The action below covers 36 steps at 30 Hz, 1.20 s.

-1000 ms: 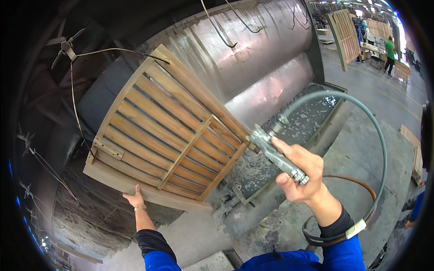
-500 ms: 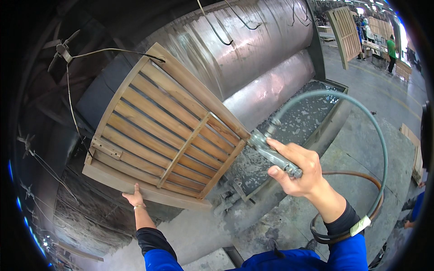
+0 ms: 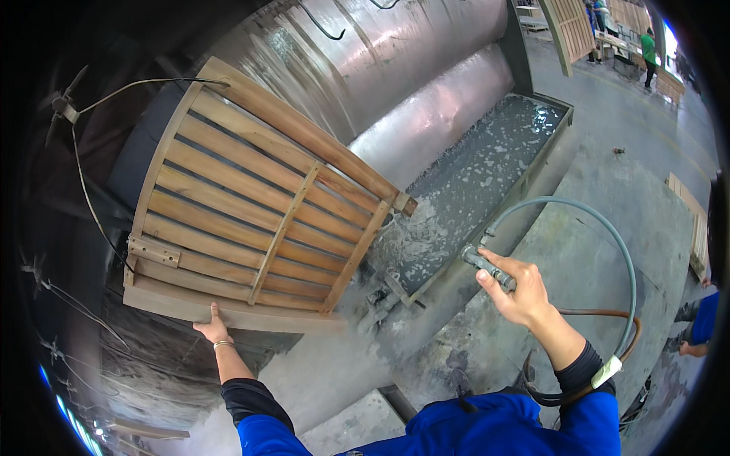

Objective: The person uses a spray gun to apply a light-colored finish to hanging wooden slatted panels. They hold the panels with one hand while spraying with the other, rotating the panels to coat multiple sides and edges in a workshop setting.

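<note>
The grey concrete floor (image 3: 608, 197) is stained and dusty. A long trough (image 3: 487, 182) of foamy water and coiled hoses (image 3: 608, 228) rest on it.

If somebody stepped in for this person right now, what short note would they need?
Left hand: palm up under the bottom edge of the slatted wooden panel, which hangs tilted from a wire.
Right hand: closed on a metal spray tool with a green hose looping back to the wrist, held away from the panel, over the edge of the wet trough.
Done: cannot tell from this view whether the panel has been sprayed.
Left: no spray is visible now.
</note>
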### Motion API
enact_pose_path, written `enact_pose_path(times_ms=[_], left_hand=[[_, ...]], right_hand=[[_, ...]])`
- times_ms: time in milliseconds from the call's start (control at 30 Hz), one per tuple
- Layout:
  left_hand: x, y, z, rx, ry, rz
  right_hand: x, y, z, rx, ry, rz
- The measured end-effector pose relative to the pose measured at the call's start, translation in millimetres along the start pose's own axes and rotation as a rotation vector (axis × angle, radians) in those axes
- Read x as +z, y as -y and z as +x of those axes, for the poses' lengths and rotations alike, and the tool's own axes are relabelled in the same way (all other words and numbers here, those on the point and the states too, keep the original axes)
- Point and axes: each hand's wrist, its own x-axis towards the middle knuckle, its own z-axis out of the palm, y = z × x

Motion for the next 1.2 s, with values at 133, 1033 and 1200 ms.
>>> enact_pose_path(times_ms=[133, 1033, 1200], left_hand=[[-1, 2, -1, 0.005, 0.023, -0.057], [-29, -33, -45, 0.11, 0.152, -0.348], [-32, -29, -40, 0.11, 0.137, -0.314]], right_hand=[[-3, 6, 2, -0.076, -0.026, 0.079], [92, 246, 135, -0.091, 0.807, 0.316], [97, 255, 147, -0.108, 0.699, 0.173]])
